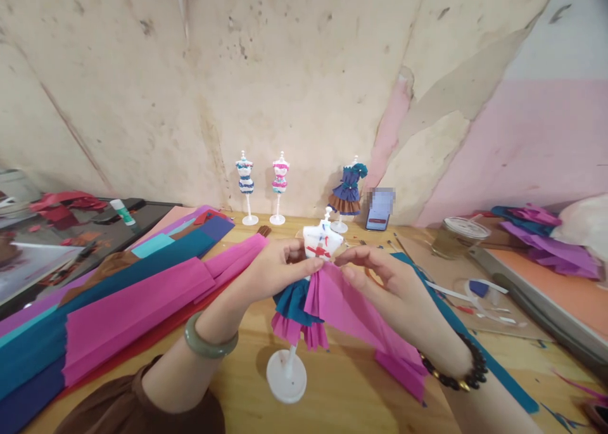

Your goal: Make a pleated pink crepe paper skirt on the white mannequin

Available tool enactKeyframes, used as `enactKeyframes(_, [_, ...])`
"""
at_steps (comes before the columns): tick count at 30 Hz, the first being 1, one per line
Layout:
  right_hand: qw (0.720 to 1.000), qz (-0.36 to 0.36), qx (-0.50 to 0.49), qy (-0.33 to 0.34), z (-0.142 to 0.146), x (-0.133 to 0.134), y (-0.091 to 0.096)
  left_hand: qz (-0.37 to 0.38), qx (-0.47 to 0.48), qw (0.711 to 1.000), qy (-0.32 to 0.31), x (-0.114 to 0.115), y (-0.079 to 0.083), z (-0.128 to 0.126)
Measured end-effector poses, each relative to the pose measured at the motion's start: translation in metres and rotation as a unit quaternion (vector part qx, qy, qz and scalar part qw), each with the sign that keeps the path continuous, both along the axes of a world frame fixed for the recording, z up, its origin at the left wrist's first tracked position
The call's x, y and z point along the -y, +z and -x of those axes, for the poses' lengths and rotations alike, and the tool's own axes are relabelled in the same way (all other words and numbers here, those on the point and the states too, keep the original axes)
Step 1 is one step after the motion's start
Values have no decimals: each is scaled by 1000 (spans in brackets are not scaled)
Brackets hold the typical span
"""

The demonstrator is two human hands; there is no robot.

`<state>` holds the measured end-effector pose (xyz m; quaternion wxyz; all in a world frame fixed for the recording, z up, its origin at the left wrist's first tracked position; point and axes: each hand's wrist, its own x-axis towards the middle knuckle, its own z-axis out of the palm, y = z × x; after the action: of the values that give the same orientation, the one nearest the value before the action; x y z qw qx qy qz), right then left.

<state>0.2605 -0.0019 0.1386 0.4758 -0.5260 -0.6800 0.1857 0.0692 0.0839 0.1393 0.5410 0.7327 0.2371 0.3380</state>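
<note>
A small white mannequin point(321, 241) on a round stand point(286, 376) stands at the table's front, wearing a teal and pink crepe skirt point(294, 313). My left hand point(275, 272) is closed on its waist from the left, pinching pleated pink crepe paper point(342, 307) against it. Fingers of my right hand point(380, 279) pinch the same strip at the waist from the right; the strip trails down under that wrist.
Folded pink, teal and blue crepe sheets point(133, 301) lie at left. Three dressed mannequins point(246, 184) point(280, 180) point(349, 190) stand against the wall beside a phone point(380, 211). A lidded cup point(456, 234), a glue stick point(122, 211) and scraps sit around.
</note>
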Motion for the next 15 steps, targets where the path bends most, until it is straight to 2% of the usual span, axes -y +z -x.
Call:
enactKeyframes(2, [998, 52, -19, 24, 2, -2, 1, -23, -12, 1000, -9, 0, -3, -1])
enactKeyframes(4, [997, 70, -19, 36, 5, -2, 2, -41, -28, 999, -8, 1, -6, -1])
enactKeyframes(9, [998, 55, 8, 20, 7, -3, 0, -73, -65, 995, -12, 1, -7, 0])
enactKeyframes(15, [998, 61, -7, -4, 10, -2, 1, -84, -83, 991, -58, 4, -3, 2])
